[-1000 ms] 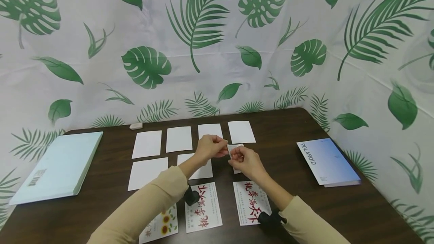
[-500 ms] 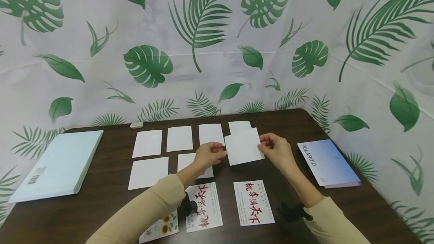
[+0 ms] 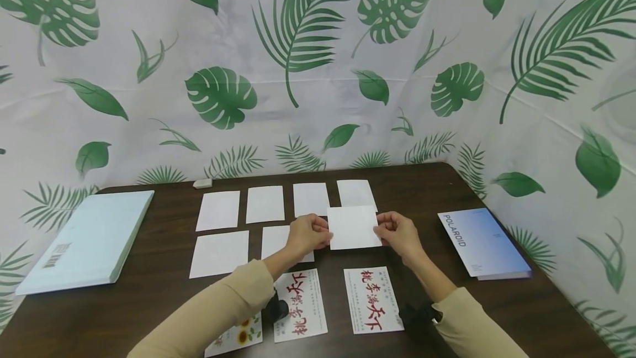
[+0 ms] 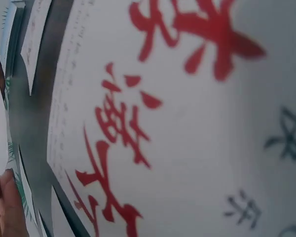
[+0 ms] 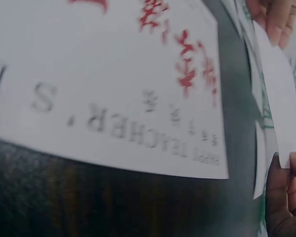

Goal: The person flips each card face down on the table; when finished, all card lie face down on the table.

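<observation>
A plain white card (image 3: 354, 228) is held slightly above the dark table, its blank face up. My left hand (image 3: 309, 235) pinches its left edge, and my right hand (image 3: 399, 236) pinches the right edge between thumb and fingers. Seen from the right wrist, the card (image 5: 281, 94) spans between both hands, with the right fingers (image 5: 281, 197) at its near end. The left wrist view has the left hand (image 4: 10, 207) at a card corner. Below lie a printed card (image 3: 374, 300) with red characters and a similar card (image 3: 302, 305) beside my left wrist.
Several blank white cards, among them one at the back (image 3: 265, 204), lie in two rows. A sunflower card (image 3: 243, 336) is partly under my left arm. A pale blue book (image 3: 89, 242) lies left, a blue POLAROID booklet (image 3: 484, 242) right. A small white block (image 3: 202, 183) sits behind.
The card, small and foreshortened between my hands at first, has been turned to show its blank face. It is now straightened and a little lower. My right hand moved rightward from its first position.
</observation>
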A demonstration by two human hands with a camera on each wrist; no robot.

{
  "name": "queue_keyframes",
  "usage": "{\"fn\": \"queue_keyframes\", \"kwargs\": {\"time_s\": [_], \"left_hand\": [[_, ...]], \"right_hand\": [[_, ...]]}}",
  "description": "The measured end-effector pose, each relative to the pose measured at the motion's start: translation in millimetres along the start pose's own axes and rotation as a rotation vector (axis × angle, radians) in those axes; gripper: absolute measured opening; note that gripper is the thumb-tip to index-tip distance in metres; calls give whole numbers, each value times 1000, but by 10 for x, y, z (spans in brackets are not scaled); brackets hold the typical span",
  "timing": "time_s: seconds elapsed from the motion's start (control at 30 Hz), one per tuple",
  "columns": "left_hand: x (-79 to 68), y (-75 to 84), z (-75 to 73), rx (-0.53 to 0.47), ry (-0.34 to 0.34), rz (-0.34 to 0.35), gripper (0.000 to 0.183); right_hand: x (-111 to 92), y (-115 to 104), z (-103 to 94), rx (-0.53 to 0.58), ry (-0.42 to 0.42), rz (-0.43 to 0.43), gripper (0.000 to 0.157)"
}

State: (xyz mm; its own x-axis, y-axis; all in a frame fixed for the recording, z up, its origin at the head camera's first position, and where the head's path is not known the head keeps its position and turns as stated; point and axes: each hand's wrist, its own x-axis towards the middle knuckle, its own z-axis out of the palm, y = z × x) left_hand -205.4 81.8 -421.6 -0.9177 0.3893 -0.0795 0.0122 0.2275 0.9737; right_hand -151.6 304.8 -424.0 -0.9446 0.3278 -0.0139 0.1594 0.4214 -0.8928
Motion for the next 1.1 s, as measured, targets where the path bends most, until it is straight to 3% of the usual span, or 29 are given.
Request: {"fn": "queue_keyframes", "kwargs": {"time_s": [0.2,0.5,0.8,1.1], "left_hand": [[20,-66,21,102,-38,7,17],[53,-70,36,249,-53,4,12],[121,36,37,489,-66,-11,10],[222,57,63,617,-93,-72,14]], "right_hand": [[16,96,65,-142,-3,7,22],[42,127,119,-347,2,-61,19],[71,69,109,-428,-21,-81,19],[92,58,100,-455,-61,-57,20]]}}
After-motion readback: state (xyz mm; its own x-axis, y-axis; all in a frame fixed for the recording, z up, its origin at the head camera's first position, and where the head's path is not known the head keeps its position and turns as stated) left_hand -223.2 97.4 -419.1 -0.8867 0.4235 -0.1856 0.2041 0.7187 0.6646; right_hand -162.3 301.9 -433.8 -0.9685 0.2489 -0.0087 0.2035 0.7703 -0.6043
